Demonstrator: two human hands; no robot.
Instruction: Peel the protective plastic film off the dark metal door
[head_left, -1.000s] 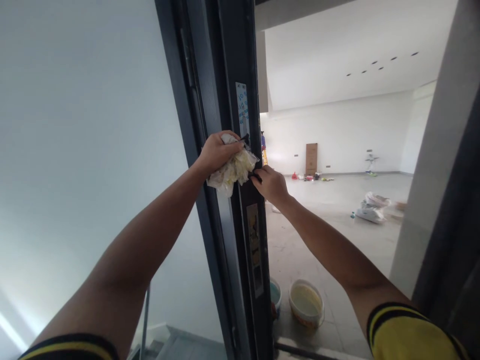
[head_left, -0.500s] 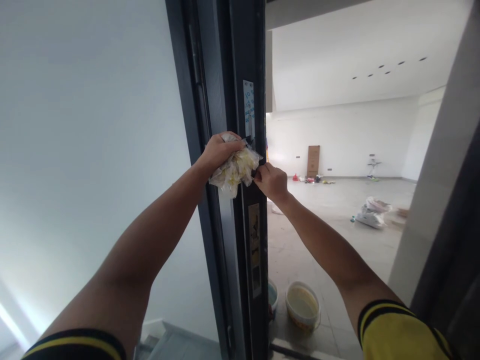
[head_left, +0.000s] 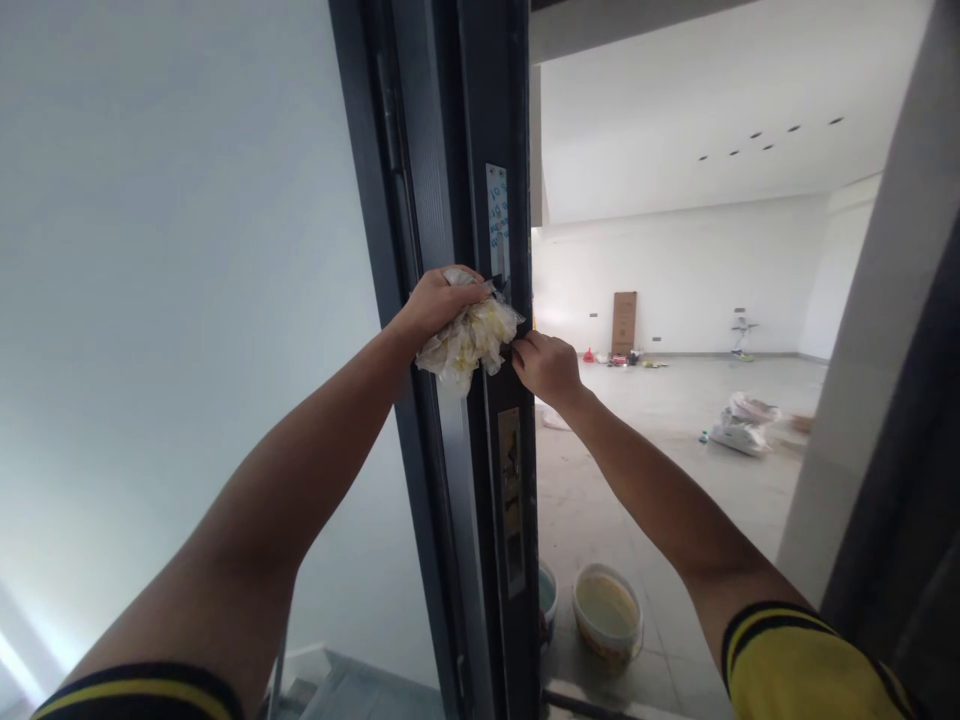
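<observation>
Both hands on dark grey metal door edge (head_left: 480, 200): left hand (head_left: 435, 300) fisted round crumpled yellow-stained white rag (head_left: 469, 340), right hand (head_left: 547, 365) pinching small black part at rag's 3 o'clock (ID unclear). Looks like mid-wipe; next needs steady pressure w/ rag.

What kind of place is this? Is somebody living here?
Probably a new or renovated home being finished, not lived in. The big room has a bare floor, buckets sit by the dark door frame, and bags lie around.
</observation>
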